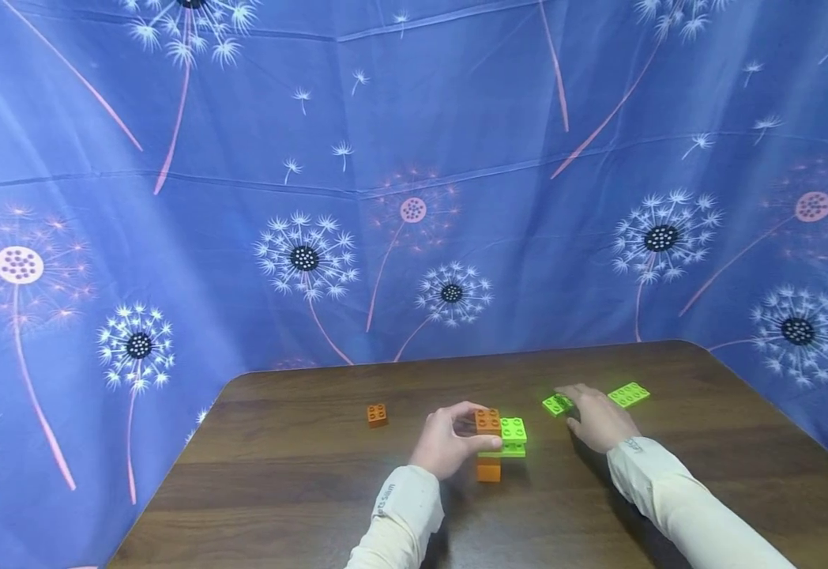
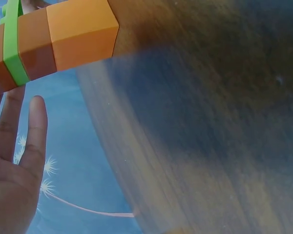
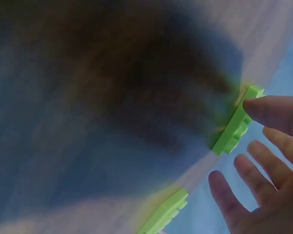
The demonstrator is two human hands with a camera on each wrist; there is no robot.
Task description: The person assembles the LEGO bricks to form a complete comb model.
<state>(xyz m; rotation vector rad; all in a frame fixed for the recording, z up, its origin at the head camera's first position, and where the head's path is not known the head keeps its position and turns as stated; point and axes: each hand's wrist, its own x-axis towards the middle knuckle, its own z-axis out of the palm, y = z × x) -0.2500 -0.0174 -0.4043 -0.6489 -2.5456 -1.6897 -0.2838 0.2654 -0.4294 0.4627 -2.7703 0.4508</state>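
Observation:
A stack of orange and green toy building bricks (image 1: 487, 421) stands upright on the table, with a green brick (image 1: 513, 431) jutting out on its right. My left hand (image 1: 442, 442) grips the upper part of the stack between thumb and fingers. Orange blocks (image 2: 83, 36) and a thin green layer (image 2: 12, 44) fill the corner of the left wrist view. My right hand (image 1: 602, 419) is over a flat green brick (image 1: 555, 405), partly covering it. In the right wrist view the thumb lies at that flat brick (image 3: 238, 122), the other fingers extended.
Another flat green brick (image 1: 629, 394) lies just right of my right hand. A small orange brick (image 1: 377, 416) sits left of the stack. Behind the brown wooden table (image 1: 279, 458) hangs a blue curtain (image 1: 513, 237) with dandelion prints.

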